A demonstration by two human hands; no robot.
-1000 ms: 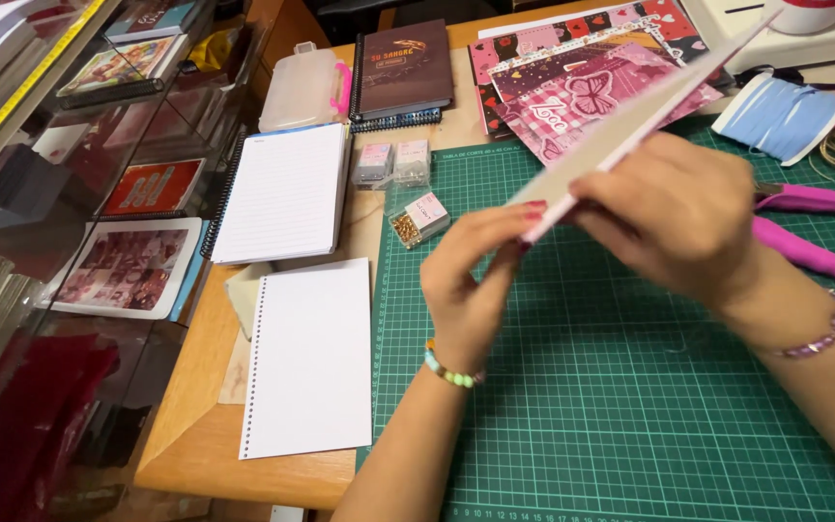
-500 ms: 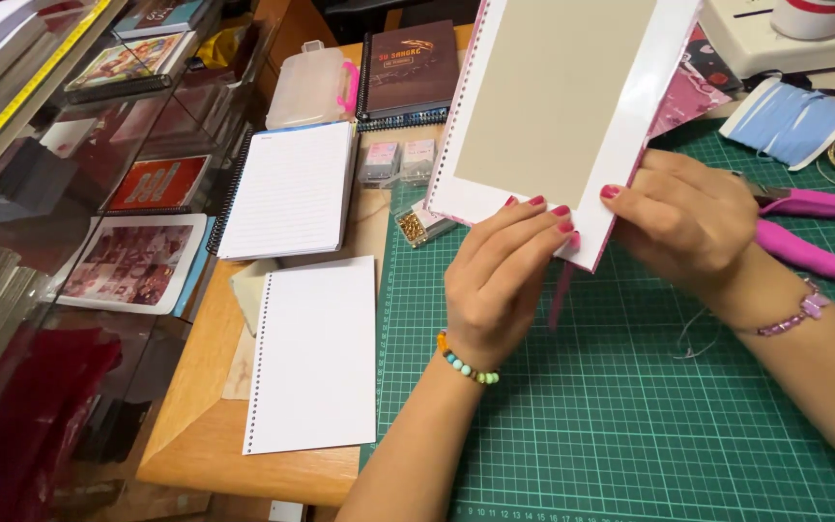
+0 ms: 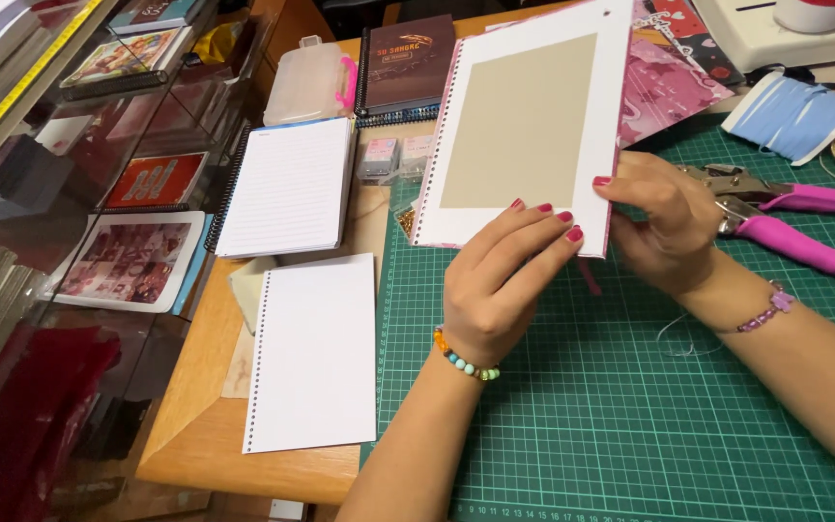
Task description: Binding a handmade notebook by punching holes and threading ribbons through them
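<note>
Punched cover (image 3: 524,126) over cutting mat (image 3: 630,425), blank punched sheet (image 3: 313,353) left of mat, lined notebook (image 3: 287,186) behind sheet, pliers (image 3: 785,217) right

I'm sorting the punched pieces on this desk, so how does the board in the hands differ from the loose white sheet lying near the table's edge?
The board is held tilted up by the left hand and right hand; the sheet lies flat on the wooden table. The board has a tan rectangle on its white face and a pink edge; the sheet is plain white. The board looks stiffer. Both have a row of punched holes along the left edge.

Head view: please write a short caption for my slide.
Both hands, left hand and right hand, hold a punched white cover board over a green cutting mat.
</note>
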